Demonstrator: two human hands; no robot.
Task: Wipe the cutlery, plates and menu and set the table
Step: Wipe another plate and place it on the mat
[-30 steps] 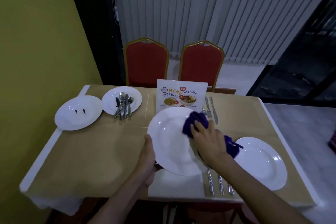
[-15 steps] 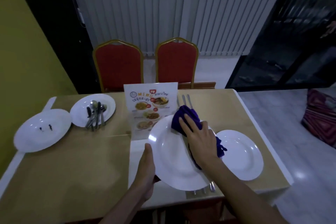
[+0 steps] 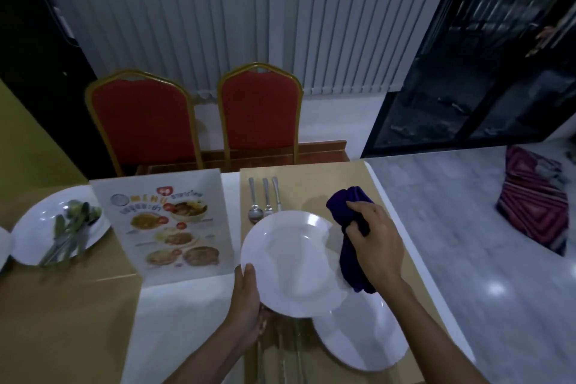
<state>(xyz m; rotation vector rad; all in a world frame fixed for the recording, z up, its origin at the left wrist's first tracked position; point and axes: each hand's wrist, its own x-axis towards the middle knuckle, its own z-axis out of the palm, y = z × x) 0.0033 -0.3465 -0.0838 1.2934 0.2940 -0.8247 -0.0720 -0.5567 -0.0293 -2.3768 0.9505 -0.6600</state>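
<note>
- Plate [image 3: 293,262] wiping is the step in hand. It is held tilted just above the worktop [image 3: 78,321], and its near edge overlaps a second plate [image 3: 367,340] lying flat at the near right place.
- Left grip [image 3: 249,299] is closed on the plate's near left rim, thumb on top and fingers beneath.
- Right grip [image 3: 374,243] is bunched round a purple cloth [image 3: 349,201] at the plate's right rim. The cloth hangs down across that edge.
- Next move, as I judge it: finish the rim, then set the plate down at a place without knocking the second plate or the cutlery [image 3: 265,196] just beyond.
- Menu [image 3: 174,221] sits just left of the plate. A left plate [image 3: 28,237] carries more cutlery, probably awaiting the cloth.
</note>
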